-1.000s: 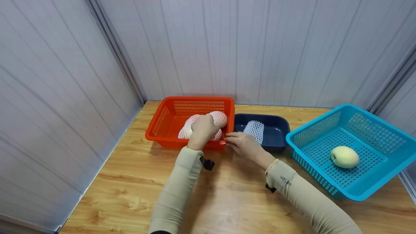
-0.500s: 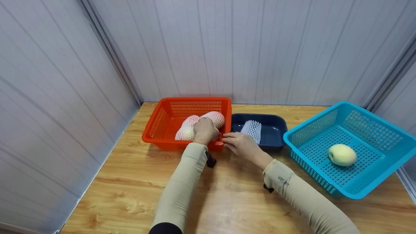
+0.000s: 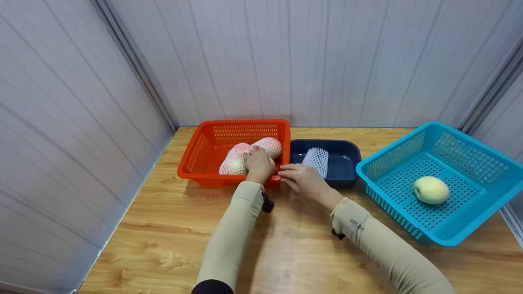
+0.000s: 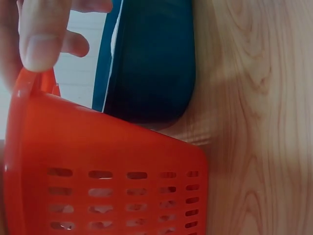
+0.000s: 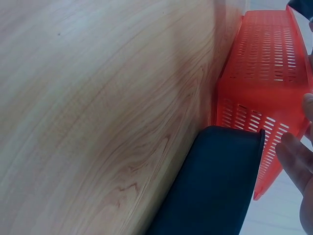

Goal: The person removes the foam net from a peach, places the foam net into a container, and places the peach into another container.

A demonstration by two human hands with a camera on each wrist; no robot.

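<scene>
In the head view my left hand [image 3: 260, 164] reaches over the near rim of a red plastic basket [image 3: 248, 132]. It lies over round pieces of fruit in white foam nets [image 3: 233, 166], several in the basket's right half. Its fingertips are hidden behind its own back, so I cannot tell whether they grip a fruit. My right hand [image 3: 304, 181] touches the basket's near right corner, fingers fairly straight. Right-hand fingers [image 4: 44, 49] show at the rim in the left wrist view. Its fingers [image 5: 296, 157] stand close beside the basket's side wall in the right wrist view.
Right of the red basket stands a navy tray [image 3: 344, 167] with an unfilled white foam net [image 3: 316, 161]. A blue basket [image 3: 398, 214] farther right holds one bare pale yellow fruit [image 3: 432, 190]. Panel walls [image 3: 327, 61] rise behind the wooden table [image 3: 163, 228] and at the sides.
My left hand has shifted slightly right inside the red basket, so more of the netted fruit on its left shows. The right hand stays at the corner; the head view has drifted a little.
</scene>
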